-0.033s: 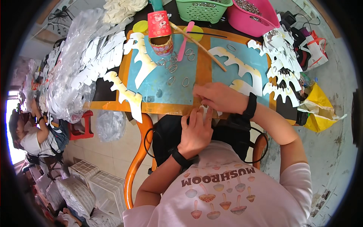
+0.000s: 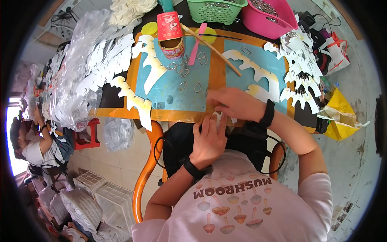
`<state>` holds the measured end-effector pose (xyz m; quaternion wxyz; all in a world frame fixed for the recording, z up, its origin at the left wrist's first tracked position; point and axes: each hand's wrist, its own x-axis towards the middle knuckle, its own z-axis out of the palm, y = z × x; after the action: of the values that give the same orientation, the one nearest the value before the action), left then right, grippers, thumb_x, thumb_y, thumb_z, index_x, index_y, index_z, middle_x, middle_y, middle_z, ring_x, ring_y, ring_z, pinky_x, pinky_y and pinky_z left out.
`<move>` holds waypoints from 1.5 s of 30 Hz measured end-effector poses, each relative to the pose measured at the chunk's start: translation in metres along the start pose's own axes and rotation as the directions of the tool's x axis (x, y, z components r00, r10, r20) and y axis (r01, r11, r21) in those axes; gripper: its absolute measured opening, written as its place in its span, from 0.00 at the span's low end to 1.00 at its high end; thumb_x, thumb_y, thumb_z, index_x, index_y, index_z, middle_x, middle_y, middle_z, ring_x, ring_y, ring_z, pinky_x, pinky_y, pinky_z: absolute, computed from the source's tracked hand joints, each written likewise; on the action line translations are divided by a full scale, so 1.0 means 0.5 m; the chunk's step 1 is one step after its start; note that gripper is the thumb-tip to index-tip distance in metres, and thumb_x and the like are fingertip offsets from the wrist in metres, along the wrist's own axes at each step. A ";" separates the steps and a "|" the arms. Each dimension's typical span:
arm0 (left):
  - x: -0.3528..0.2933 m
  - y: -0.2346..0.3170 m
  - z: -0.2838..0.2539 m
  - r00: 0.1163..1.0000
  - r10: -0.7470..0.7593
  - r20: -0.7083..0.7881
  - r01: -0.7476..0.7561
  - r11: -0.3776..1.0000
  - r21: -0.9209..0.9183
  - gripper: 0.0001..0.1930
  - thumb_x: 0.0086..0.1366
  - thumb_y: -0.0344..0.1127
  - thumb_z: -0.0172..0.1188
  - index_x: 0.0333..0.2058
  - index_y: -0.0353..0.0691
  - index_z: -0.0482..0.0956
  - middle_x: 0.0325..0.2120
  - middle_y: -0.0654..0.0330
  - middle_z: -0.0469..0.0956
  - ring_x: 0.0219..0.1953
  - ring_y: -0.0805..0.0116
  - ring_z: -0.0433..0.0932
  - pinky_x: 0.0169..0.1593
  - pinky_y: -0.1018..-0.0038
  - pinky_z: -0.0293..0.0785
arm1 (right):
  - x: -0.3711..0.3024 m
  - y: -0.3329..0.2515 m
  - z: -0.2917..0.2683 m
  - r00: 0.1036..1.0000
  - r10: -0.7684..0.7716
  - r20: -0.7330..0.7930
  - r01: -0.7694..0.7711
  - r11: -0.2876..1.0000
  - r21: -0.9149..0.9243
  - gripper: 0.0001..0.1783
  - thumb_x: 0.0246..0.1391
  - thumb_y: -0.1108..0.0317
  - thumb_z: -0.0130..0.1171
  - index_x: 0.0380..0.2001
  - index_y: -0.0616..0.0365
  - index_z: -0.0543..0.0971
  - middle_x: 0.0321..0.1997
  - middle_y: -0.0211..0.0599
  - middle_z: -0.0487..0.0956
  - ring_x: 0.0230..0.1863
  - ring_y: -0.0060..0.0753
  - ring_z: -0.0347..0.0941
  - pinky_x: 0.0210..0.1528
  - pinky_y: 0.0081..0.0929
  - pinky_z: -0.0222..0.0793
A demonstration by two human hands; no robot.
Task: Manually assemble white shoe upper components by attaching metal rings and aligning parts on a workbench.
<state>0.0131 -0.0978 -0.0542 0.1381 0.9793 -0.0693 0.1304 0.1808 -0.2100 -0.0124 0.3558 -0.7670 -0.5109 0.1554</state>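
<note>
At the table's near edge my two hands work close together. My left hand [image 2: 209, 139] is closed, its fingers pressing on a small white piece [image 2: 218, 114] that is mostly covered. Just above it my right hand [image 2: 238, 105] is curled with fingertips pinched over the same spot; what they hold is hidden. Oval metal rings [image 2: 197, 87] lie loose on the blue mat [image 2: 173, 99] beyond my left hand. White cut-out strips with yellowed edges lie about: one strip [image 2: 139, 105] at left, another [image 2: 258, 72] at right.
A red cup [image 2: 169, 25] tilts over a patterned tub [image 2: 173, 49]. Nearby lie a pink spatula [image 2: 197, 44] and a wooden stick [image 2: 213, 50]. Green [image 2: 217, 11] and pink baskets [image 2: 268, 20] stand behind. White cut-outs [image 2: 300, 52] pile at right; plastic sheeting [image 2: 80, 72] lies at left.
My right hand has shifted very slightly, its fingers a little to the right. My left hand and the things on the table look the same.
</note>
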 end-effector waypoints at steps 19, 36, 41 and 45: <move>-0.007 -0.024 -0.023 0.993 0.061 0.098 -0.054 0.996 -0.076 0.32 0.52 0.37 0.61 0.56 0.30 0.70 0.56 0.49 0.73 0.64 0.60 0.65 0.63 0.55 0.52 | -0.119 -0.033 0.068 0.975 -0.188 -0.119 0.099 0.846 -0.524 0.26 0.50 0.73 0.59 0.55 0.57 0.72 0.49 0.34 0.79 0.56 0.38 0.71 0.67 0.45 0.60; -0.001 -0.041 -0.012 0.999 0.053 -0.002 -0.053 0.992 -0.118 0.28 0.49 0.32 0.61 0.53 0.41 0.76 0.54 0.56 0.70 0.62 0.57 0.63 0.60 0.52 0.51 | -0.134 -0.046 0.065 0.976 -0.066 -0.207 -0.006 0.944 -0.329 0.19 0.49 0.76 0.60 0.47 0.57 0.79 0.45 0.38 0.79 0.49 0.44 0.74 0.61 0.44 0.67; 0.003 -0.036 -0.025 0.998 -0.006 -0.063 -0.002 0.992 -0.125 0.26 0.50 0.32 0.60 0.51 0.47 0.78 0.56 0.51 0.64 0.61 0.49 0.61 0.59 0.52 0.51 | -0.081 -0.028 0.025 0.915 -0.071 -0.398 -0.032 0.969 -0.245 0.14 0.47 0.75 0.64 0.40 0.56 0.79 0.42 0.36 0.78 0.43 0.47 0.71 0.51 0.42 0.67; -0.003 -0.038 -0.021 0.996 0.003 -0.091 -0.015 0.991 -0.132 0.26 0.50 0.29 0.60 0.52 0.45 0.77 0.55 0.49 0.64 0.59 0.48 0.62 0.59 0.52 0.53 | -0.062 -0.011 0.031 0.957 -0.062 -0.282 0.011 0.984 -0.178 0.09 0.48 0.73 0.66 0.36 0.55 0.80 0.37 0.37 0.79 0.42 0.46 0.72 0.47 0.37 0.70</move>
<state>0.0125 -0.0764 -0.0497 0.2050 0.9608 -0.0758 0.1703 0.1547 -0.2303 -0.0232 0.3603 -0.8000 -0.4796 -0.0091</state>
